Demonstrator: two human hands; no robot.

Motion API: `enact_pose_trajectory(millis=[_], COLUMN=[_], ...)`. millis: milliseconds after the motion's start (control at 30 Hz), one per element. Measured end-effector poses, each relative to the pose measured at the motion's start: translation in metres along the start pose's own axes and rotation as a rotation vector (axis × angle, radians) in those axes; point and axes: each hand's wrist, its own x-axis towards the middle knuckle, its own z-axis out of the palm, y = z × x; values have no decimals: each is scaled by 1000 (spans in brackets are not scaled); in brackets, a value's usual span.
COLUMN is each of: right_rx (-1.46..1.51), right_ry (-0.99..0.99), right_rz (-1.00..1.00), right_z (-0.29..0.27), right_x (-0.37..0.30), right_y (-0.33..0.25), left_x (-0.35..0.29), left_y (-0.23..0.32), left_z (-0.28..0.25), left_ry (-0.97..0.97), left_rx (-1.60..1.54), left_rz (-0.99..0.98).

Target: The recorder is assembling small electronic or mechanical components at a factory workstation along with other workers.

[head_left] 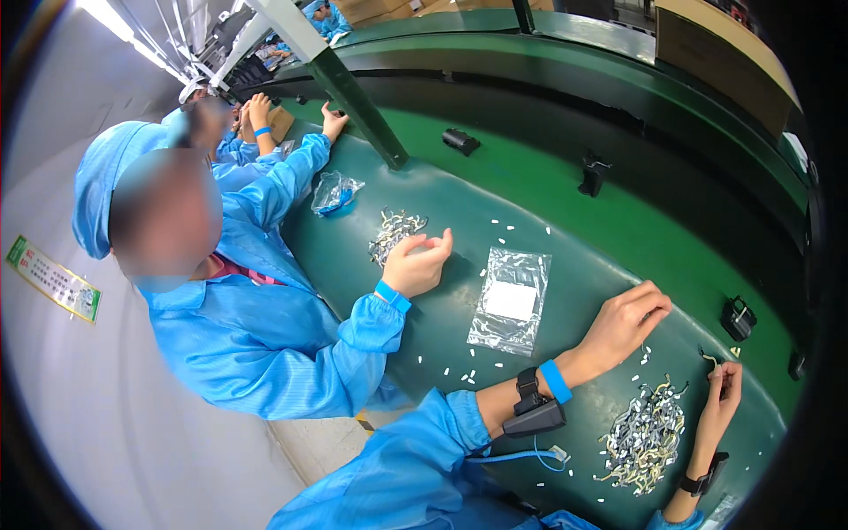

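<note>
My left hand is above the green mat near its far edge, its fingers bent and brought together. Whatever may be between its fingertips is hidden. To the right, my right hand pinches a short wire with a dark end and a pale yellowish part, which sticks up past the fingers. Between my forearms lies a loose pile of short wires, grey, white and yellowish, with small white pieces among them.
A clear plastic bag with a white label lies left of my left hand. Beyond the mat edge, a green conveyor belt bears black parts. At left, a co-worker in blue reaches over another wire pile. A post rises there.
</note>
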Motion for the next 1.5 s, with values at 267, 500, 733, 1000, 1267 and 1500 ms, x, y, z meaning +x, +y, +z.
enact_pose_trajectory(millis=[267,500,733,1000,1267,1500], right_rx=[-4,4,-8,9,4,23], right_ry=[-15,-8,-19,-73,-74,-37], right_rz=[-8,1,8,21,-19,4], right_z=[2,1,-1,-4,-6,3], right_x=[0,1,1,2,3,1], right_y=[-5,-9,-1,6,8,0], left_x=[-4,-5,-7,-8,-6,-11], left_y=[-3,-10,-10,-10,-11,-16], left_z=[2,9,9,6,13,9], left_ry=[-79,-104,-116,-150,-143,-174], left_rx=[-17,-67,-82,-104,-76,-72], left_rz=[-24,-39,-23,-65,-47,-49])
